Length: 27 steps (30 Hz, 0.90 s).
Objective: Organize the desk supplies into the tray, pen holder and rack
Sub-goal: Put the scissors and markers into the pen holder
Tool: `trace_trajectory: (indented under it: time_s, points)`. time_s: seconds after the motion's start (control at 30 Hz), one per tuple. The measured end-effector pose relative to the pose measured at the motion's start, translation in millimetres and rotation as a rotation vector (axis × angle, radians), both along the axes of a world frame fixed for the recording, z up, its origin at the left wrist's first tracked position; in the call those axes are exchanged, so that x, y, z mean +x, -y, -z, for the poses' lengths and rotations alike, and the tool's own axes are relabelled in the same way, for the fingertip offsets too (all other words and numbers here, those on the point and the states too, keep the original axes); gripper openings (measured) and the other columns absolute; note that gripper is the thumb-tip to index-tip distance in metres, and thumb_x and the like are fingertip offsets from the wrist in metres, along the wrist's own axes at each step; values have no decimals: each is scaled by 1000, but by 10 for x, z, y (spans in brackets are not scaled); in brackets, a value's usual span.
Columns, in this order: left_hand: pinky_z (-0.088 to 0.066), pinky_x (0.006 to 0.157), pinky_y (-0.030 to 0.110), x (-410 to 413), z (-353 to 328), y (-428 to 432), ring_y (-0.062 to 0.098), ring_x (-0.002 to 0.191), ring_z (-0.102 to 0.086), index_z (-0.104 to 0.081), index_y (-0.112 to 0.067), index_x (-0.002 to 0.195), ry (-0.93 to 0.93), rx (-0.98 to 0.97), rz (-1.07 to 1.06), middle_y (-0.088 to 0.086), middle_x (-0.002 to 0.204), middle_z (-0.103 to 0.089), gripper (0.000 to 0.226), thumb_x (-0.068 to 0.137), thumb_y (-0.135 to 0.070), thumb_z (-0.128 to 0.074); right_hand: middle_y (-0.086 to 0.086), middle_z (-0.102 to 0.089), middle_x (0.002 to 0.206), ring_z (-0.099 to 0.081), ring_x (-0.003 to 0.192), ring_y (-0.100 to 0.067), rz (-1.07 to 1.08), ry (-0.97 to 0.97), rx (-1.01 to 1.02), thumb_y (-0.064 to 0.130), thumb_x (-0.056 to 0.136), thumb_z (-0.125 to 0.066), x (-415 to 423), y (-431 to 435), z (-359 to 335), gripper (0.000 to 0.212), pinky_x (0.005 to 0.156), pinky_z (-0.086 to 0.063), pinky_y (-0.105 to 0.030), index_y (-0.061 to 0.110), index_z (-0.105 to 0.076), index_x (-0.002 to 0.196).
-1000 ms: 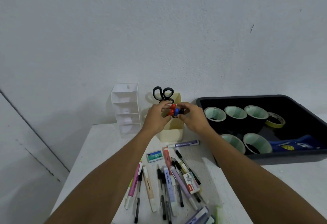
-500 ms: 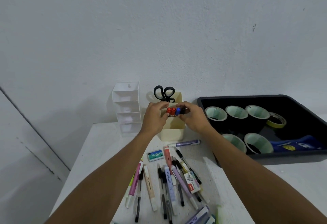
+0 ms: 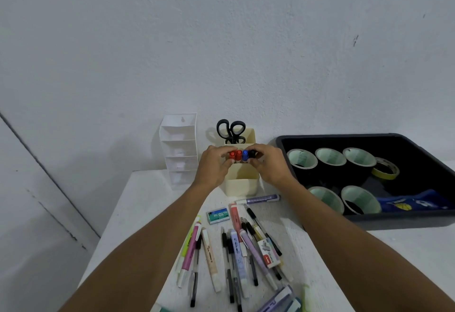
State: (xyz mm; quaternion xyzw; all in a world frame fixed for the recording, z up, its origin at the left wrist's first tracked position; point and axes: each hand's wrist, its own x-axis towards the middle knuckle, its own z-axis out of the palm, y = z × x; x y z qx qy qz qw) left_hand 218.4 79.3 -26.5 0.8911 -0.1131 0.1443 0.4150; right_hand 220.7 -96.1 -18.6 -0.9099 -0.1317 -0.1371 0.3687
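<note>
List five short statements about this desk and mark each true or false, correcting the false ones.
1. Both the left hand and the right hand grip a bunch of markers at the cream pen holder. True.
2. The scissors lie flat among the pens. False: the scissors stand handles up in the pen holder's rear compartment.
3. The black tray holds several tape rolls. True.
4. The staple box sits inside the white rack. False: the staple box lies on the table, in front of the rack.
5. Loose pens lie on the table in front of the pen holder. True.
</note>
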Motion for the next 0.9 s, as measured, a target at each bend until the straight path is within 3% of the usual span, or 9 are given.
trace_trajectory:
  time_s: [0.2,0.3,0.4,0.47,0.63,0.73,0.83,0.9]
  points:
    - [-49,94,35,-65,27,-8,22,98,-59,-54,-22,136,-7,-4,9,10,111,-63,52,88,-10,-68,-3,-64,114,-56,88,-9,56,-24,53,1,84,-69,-61,-11,14,44,81,-45,-19,13,-61,126]
    - [-50,88,30,-156,81,-53,15,94,-55,-52,-18,138,40,-28,20,0,110,-61,54,87,-8,-68,1,-59,111,-57,90,-11,109,-79,181,-3,87,-61,-141,11,92,48,80,-52,-25,18,-55,130]
    - [-43,83,16,-310,186,-109,6,87,-50,-57,-14,129,116,-38,31,-7,108,-55,45,86,-6,-67,3,-56,107,-56,92,-10,181,-53,261,-5,88,-56,-332,29,205,43,75,-47,-14,19,-55,124]
    - [-40,79,16,-409,265,-154,7,82,-48,-61,-14,120,131,-6,29,-7,102,-56,36,86,-6,-66,4,-59,102,-57,88,-9,201,-35,236,-2,89,-57,-489,37,266,32,72,-45,-13,17,-57,115]
    - [-36,71,23,-671,527,-294,11,80,-47,-68,-11,97,46,148,51,0,89,-58,13,85,-7,-65,5,-64,83,-63,81,-16,123,-268,-86,17,84,-68,-838,64,529,10,71,-51,-27,23,-61,87]
    - [-38,69,29,-816,563,-369,15,81,-49,-68,-12,84,-19,258,69,-1,83,-54,3,85,-13,-65,-1,-66,92,-62,85,-19,133,-441,-162,26,82,-74,-923,3,592,18,78,-54,-31,21,-66,97]
    - [-42,71,32,-966,529,-371,13,81,-48,-65,-16,76,-147,498,113,-5,83,-53,17,83,-32,-68,-8,-65,105,-61,94,-24,181,-445,-170,18,84,-68,-928,-46,572,29,84,-53,-33,21,-67,112]
    - [-47,69,32,-1028,489,-341,13,76,-54,-65,-17,71,-195,614,73,-4,80,-61,26,79,-42,-67,-8,-67,104,-60,100,-26,153,-412,-149,13,86,-60,-925,-57,536,30,85,-52,-33,20,-68,114]
